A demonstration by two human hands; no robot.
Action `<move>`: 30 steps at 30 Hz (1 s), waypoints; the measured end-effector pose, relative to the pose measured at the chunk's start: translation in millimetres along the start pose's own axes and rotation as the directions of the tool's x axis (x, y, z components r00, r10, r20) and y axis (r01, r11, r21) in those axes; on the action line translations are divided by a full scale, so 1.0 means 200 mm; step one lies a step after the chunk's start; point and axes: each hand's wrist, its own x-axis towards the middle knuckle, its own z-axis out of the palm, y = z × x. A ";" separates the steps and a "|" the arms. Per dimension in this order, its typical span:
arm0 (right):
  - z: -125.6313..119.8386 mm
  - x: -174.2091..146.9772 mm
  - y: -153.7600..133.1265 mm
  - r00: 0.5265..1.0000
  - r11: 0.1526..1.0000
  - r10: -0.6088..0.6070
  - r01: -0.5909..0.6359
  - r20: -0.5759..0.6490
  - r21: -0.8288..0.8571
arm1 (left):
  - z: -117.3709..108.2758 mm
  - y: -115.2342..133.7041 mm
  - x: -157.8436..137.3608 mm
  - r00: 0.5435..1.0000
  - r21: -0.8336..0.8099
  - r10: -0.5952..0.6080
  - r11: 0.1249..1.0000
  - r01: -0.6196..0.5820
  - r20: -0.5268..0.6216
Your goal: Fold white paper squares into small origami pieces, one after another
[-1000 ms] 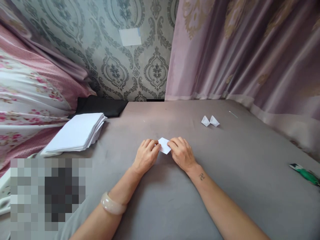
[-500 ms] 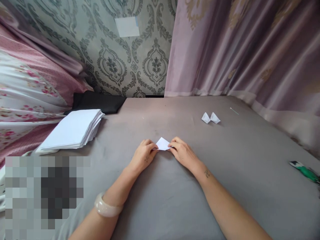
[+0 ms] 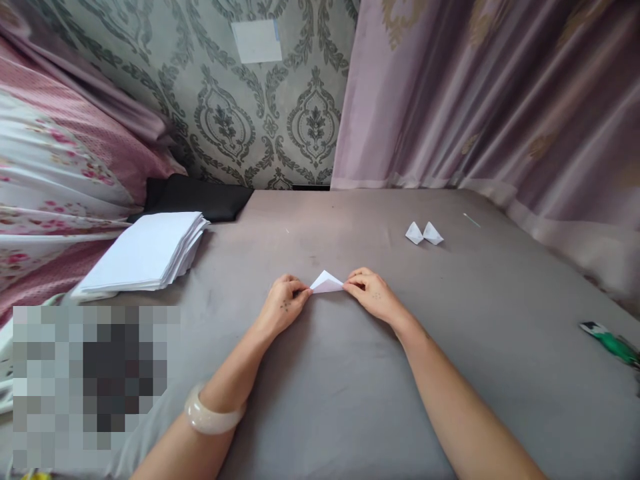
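Note:
Between my hands is a small folded white paper (image 3: 327, 283), triangular in outline with its peak pointing away from me. My left hand (image 3: 286, 300) pinches its left corner between thumb and fingers. At the opposite corner, the fingertips of my right hand (image 3: 373, 293) grip it the same way. A pale bangle (image 3: 213, 413) circles my left forearm. Farther off to the right, two small folded paper pieces (image 3: 424, 233) stand side by side on the grey sheet (image 3: 330, 387).
A stack of white paper (image 3: 145, 253) lies at the left, in front of a black flat item (image 3: 200, 198). Near the right edge is a green-and-black object (image 3: 610, 343). A thin white stick (image 3: 471, 220) rests at the back right. Curtains (image 3: 425, 100) hang behind.
My hands have moved slightly apart, out to the paper's corners. The paper's outline has gone from a diamond-like shape to a flatter, wider triangle. The view has shifted a little.

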 end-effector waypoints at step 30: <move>0.07 0.06 -0.01 0.986 0.976 0.089 -0.115 -0.142 -0.188 | 0.07 0.00 0.05 0.993 0.148 -0.052 0.987 0.068 -0.107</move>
